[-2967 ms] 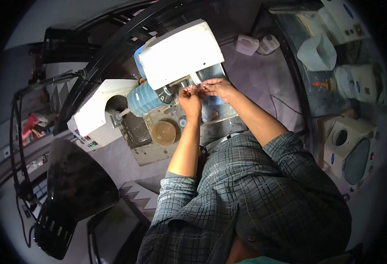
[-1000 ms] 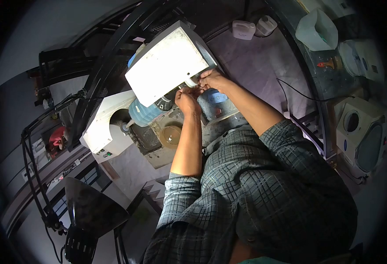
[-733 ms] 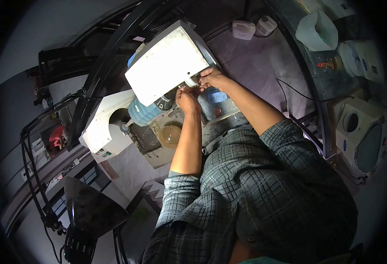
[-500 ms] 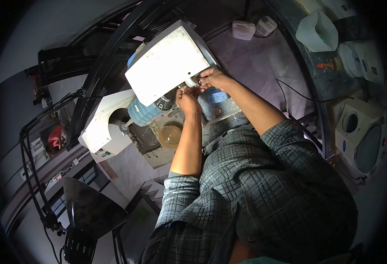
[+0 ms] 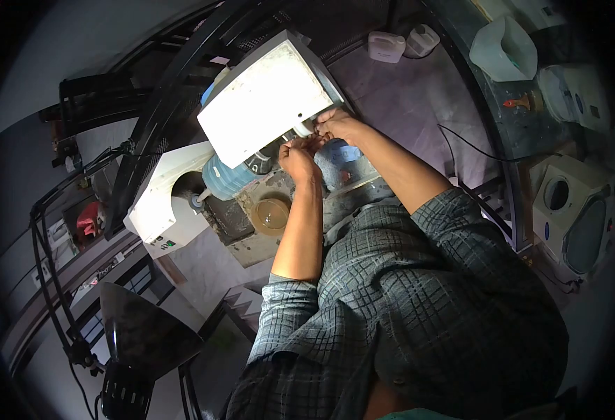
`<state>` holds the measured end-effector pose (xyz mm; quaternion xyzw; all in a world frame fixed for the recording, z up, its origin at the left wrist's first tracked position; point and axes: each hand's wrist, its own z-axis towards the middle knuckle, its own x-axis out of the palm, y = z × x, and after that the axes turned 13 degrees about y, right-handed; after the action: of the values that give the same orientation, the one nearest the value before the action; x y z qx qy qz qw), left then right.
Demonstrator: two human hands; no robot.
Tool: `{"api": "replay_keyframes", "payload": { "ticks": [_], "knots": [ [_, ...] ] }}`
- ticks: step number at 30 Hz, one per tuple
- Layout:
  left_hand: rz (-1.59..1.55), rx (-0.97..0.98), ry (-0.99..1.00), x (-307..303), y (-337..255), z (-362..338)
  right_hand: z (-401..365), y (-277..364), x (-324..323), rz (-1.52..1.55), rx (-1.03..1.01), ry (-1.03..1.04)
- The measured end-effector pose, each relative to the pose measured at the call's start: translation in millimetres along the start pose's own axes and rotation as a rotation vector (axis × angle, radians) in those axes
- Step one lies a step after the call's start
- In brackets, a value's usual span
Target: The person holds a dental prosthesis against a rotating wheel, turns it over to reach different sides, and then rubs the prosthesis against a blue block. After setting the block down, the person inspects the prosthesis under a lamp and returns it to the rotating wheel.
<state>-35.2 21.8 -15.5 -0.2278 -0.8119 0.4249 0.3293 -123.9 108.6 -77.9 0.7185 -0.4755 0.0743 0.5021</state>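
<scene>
My left hand (image 5: 298, 159) is closed in a pinch under the lower edge of a white box-shaped machine (image 5: 265, 98). Close beside it, my right hand (image 5: 338, 127) also has its fingers pressed together. A small white wheel-like part (image 5: 305, 129) shows at the machine's edge, right by my fingertips. The fingers of both hands nearly meet below this part. Whatever they pinch is too small and covered to make out. Beneath my hands lies a clear plastic bag (image 5: 334, 168) with a blue label (image 5: 348, 153).
A brown round bowl (image 5: 270, 215) sits on the worn bench left of my left forearm. Nearby are a ribbed blue-grey container (image 5: 227, 179) and a second white machine (image 5: 164, 199). A black lamp (image 5: 143, 336) stands lower left. White jugs (image 5: 386, 47) are at the back.
Both hands stay at the white part, with only a slight shift of the fingers. My left hand has turned a little.
</scene>
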Motion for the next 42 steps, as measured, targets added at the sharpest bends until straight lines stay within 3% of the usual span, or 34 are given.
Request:
{"api": "replay_keyframes", "payload": {
  "ticks": [20,34,42],
  "knots": [
    [0.006,-0.006,-0.042,2,1,0,9,-6,-5,-0.035,0.004,-0.019],
    [0.015,0.111,0.253,-19,10,3,-24,12,11,-0.049,-0.138,-0.005],
    [0.008,0.104,0.265,-19,6,2,-35,18,22,-0.127,-0.127,-0.074]
  ]
}}
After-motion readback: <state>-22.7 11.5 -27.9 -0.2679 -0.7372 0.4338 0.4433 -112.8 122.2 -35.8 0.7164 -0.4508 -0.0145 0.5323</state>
